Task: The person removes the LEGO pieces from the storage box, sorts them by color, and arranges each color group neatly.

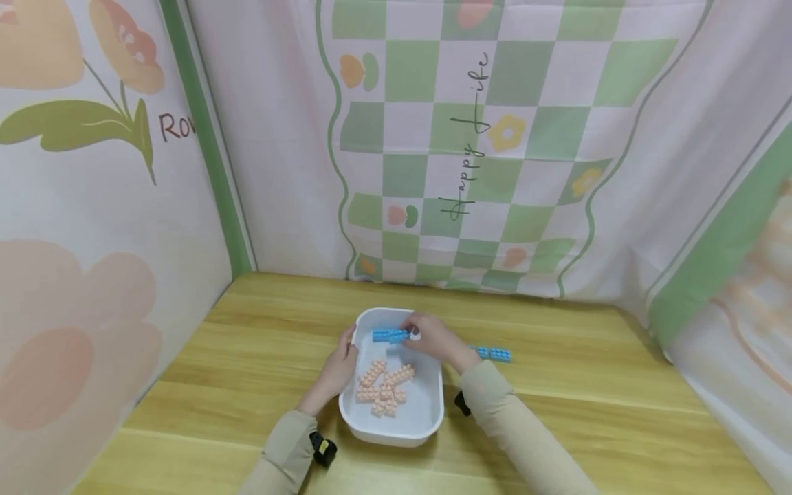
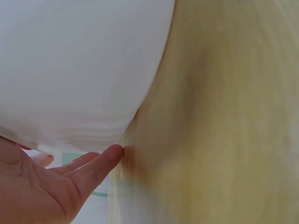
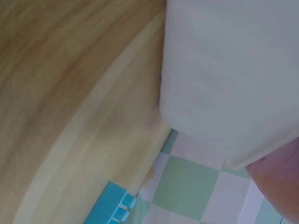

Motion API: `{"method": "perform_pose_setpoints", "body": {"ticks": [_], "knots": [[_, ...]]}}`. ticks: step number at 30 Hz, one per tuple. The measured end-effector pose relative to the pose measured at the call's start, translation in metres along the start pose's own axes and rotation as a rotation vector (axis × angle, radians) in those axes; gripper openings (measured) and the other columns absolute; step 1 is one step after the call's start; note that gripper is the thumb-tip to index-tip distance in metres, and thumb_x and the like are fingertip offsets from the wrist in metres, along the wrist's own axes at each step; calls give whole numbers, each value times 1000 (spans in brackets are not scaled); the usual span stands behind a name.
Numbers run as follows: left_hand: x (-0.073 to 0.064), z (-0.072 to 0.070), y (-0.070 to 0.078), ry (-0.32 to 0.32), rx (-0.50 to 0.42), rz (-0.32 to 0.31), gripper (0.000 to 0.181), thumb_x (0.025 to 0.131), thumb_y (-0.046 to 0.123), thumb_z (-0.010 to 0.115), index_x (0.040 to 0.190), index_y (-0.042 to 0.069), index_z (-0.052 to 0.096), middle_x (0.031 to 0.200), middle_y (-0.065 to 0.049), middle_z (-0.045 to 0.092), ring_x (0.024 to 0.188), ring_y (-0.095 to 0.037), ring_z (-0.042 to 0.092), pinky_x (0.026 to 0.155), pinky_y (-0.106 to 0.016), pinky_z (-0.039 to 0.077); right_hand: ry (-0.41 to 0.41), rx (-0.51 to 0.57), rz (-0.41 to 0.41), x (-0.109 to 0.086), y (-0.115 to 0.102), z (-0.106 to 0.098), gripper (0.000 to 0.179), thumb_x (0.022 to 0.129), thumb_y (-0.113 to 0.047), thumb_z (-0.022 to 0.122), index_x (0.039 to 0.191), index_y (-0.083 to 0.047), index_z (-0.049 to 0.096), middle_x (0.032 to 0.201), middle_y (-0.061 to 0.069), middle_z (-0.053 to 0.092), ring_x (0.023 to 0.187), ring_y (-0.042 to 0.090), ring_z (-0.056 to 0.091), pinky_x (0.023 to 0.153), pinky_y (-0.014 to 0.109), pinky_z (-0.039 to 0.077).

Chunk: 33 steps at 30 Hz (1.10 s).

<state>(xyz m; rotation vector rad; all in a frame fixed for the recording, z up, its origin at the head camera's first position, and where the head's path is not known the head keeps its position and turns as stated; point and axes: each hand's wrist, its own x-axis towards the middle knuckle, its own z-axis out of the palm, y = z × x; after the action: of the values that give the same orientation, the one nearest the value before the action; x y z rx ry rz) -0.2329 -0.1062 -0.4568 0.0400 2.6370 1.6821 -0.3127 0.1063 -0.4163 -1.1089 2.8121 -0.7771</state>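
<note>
A white plastic bin (image 1: 427, 412) stands on the table. My left hand (image 1: 340, 364) lies along its left side; in the left wrist view the straight fingers (image 2: 96, 172) touch the outer wall near the base. My right hand (image 1: 433, 337) reaches over the far right rim, its fingertips pinching a blue building brick (image 1: 399, 338) inside the bin's far end. Blue bricks overlap there, and the fingers partly cover them. Several peach building bricks (image 1: 372, 373) lie loose in the near half. In the right wrist view the bin wall hides most of the hand.
More blue bricks (image 1: 500, 355) lie in a row on the wooden table (image 1: 557, 412), right of the bin and partly behind the right wrist. A checked curtain (image 1: 458, 227) hangs along the table's far edge, with printed cloth at both sides.
</note>
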Motion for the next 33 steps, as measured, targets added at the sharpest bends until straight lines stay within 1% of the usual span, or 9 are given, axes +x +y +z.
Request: {"method": "perform_pose_setpoints", "body": {"ticks": [3,10,14,17,21,24,28,33], "knots": [[0,0,0,0,0,-6,51,102,21,27,150,9,16,122,-30,54,83,-28,63,67,-36,55,9,3,-4,0,1,-4,21,82,-11,70,101,-3,65,95,7,65,87,20,59,75,28,51],[1,-1,3,21,15,1,51,102,22,27,150,7,16,112,-30,58,78,-28,62,68,-36,53,37,-28,-10,-2,2,-14,23,83,-13,69,104,-3,66,98,7,65,87,18,59,76,28,52],[1,-1,3,22,13,0,51,102,22,27,150,8,16,109,-29,59,76,-27,61,67,-35,53,60,-9,-11,-5,5,-19,23,84,-12,69,105,-2,65,100,8,65,88,21,60,77,33,53],[0,0,3,17,14,-1,51,102,22,27,150,8,16,112,-29,58,81,-28,62,70,-38,54,79,8,10,-8,6,-22,25,83,-11,69,106,-2,65,101,9,65,90,23,60,79,35,53],[0,2,2,11,14,-4,51,102,21,27,150,7,16,119,-31,55,87,-30,62,74,-40,54,108,18,23,-14,10,-26,26,82,-10,70,106,-1,64,101,9,66,90,23,61,79,36,54],[0,2,1,8,9,-8,51,102,21,27,150,8,16,120,-31,54,86,-29,62,70,-39,55,122,25,27,-18,13,-29,27,82,-10,70,106,-1,64,102,10,66,90,22,60,80,38,54],[-1,2,2,6,6,-11,51,102,21,27,150,8,16,119,-31,55,83,-29,62,67,-37,55,137,50,56,-23,17,-33,26,82,-10,70,106,-1,64,102,11,65,90,24,60,81,40,53],[-1,2,2,10,18,-10,51,102,21,27,150,8,16,118,-32,55,84,-29,62,69,-38,55,160,77,95,-29,20,-40,24,83,-12,69,105,-2,64,101,10,64,91,24,58,82,41,51]]}}
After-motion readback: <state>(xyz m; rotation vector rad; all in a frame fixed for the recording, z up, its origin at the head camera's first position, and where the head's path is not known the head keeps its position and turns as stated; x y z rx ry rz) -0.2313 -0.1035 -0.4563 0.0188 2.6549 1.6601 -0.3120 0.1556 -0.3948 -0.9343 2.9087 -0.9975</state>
